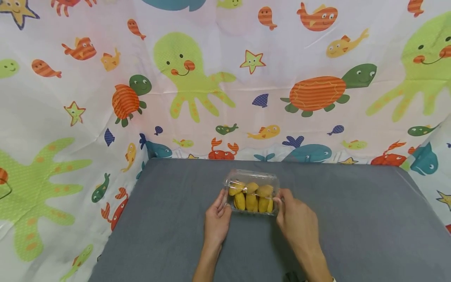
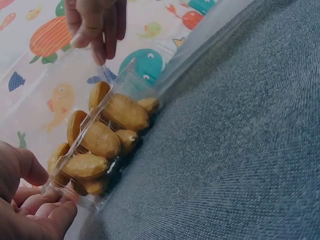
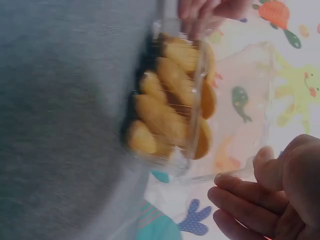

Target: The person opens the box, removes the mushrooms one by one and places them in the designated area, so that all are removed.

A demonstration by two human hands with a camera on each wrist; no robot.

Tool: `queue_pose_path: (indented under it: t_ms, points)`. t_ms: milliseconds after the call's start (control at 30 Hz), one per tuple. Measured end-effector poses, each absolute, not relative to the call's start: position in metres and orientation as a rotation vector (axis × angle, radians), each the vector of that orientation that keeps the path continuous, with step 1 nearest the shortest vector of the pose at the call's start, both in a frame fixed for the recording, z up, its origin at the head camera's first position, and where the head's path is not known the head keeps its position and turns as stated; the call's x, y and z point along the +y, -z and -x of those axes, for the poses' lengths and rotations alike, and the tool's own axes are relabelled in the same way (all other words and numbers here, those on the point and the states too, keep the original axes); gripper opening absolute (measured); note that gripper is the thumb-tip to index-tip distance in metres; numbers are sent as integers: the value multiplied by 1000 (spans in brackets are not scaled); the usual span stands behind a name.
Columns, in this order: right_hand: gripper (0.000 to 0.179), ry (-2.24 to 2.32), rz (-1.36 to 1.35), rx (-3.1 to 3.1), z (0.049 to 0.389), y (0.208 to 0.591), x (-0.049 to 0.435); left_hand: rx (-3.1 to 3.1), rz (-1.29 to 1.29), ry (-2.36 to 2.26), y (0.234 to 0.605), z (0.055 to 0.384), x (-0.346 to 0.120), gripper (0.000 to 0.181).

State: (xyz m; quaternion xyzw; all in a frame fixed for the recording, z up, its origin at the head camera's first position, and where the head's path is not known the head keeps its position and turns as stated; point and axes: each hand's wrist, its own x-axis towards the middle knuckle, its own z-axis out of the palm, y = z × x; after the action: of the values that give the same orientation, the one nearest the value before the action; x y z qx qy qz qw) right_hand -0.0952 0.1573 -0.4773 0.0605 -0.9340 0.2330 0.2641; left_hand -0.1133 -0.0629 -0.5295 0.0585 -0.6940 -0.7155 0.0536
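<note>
A clear plastic box [image 1: 252, 213] of yellow oblong pieces [image 1: 251, 203] sits on the grey fabric-covered worktop [image 1: 169, 219]. The left hand [image 1: 217, 221] grips its left end, presumably for steadiness; the right hand [image 1: 298, 217] pinches the raised transparent lid [image 3: 245, 130].

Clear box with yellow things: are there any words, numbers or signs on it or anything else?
None to read: no words, labels, brands, numbers or signs on the clear box, the picture cloth or the grey cloth. Any faint marks on the box would be too small to tell.
</note>
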Motion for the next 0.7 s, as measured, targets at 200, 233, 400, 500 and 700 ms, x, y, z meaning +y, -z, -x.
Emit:
queue_pose_path:
  t_ms: [200, 233, 400, 500, 700]
  points:
    - [16, -638, -148, -2499, 101, 466, 156, -2111, -185, 2153, 530, 113, -63, 55]
    - [16, -650, -148, -2485, 102, 466, 157, -2109, -180, 2150, 530, 114, -63, 55]
    - [21, -747, -136, -2428, 113, 462, 162, -2120, -184, 2129, 529, 113, -62, 54]
    - [22, -844, -128, -2400, 121, 460, 166, -2138, -186, 2113, 529, 113, -62, 56]
    - [23, -991, -131, -2372, 135, 454, 170, -2143, -183, 2128, 530, 114, -61, 61]
